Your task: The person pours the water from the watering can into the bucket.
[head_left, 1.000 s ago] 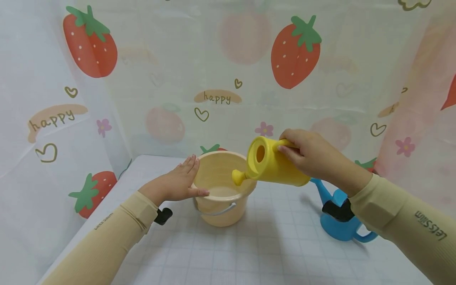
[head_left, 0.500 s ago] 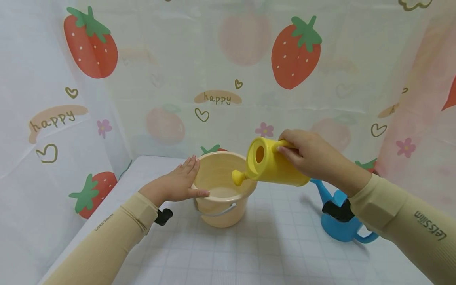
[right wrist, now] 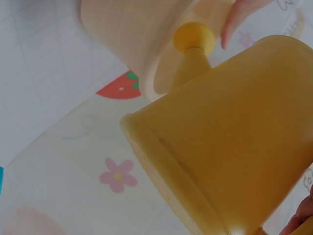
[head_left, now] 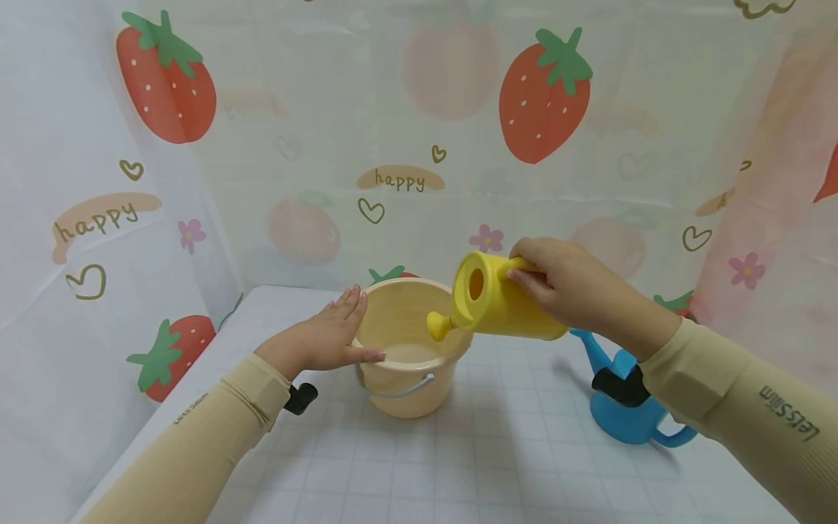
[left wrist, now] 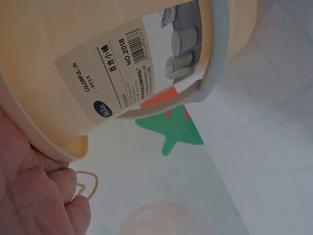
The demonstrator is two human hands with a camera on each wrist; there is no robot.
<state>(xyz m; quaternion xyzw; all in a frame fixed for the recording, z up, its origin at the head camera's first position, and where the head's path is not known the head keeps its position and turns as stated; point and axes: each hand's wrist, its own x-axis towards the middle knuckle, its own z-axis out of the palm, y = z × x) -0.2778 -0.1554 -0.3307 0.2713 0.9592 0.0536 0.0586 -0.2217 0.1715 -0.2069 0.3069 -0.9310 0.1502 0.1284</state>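
In the head view, my right hand (head_left: 563, 280) grips the handle of a yellow watering can (head_left: 504, 306). The can is tipped, its round spout head over the right side of a cream bucket (head_left: 412, 386). In the right wrist view, the can's body (right wrist: 230, 132) fills much of the picture and the spout overlaps the bucket's mouth. My left hand (head_left: 324, 335) rests on the bucket's left rim, fingers straight and thumb spread along the front edge. A label (left wrist: 117, 68) and a grey bail handle (left wrist: 217, 44) show on the bucket in the left wrist view.
A blue watering can (head_left: 625, 418) stands on the table at the right, partly hidden by my right wrist and its black camera (head_left: 622, 386). The table has a pale checked cover (head_left: 393, 473). A strawberry-printed curtain (head_left: 419, 145) hangs behind and along both sides.
The yellow watering can has tilted very slightly, its base end a touch higher. My left hand, the bucket and the blue watering can have kept their places.
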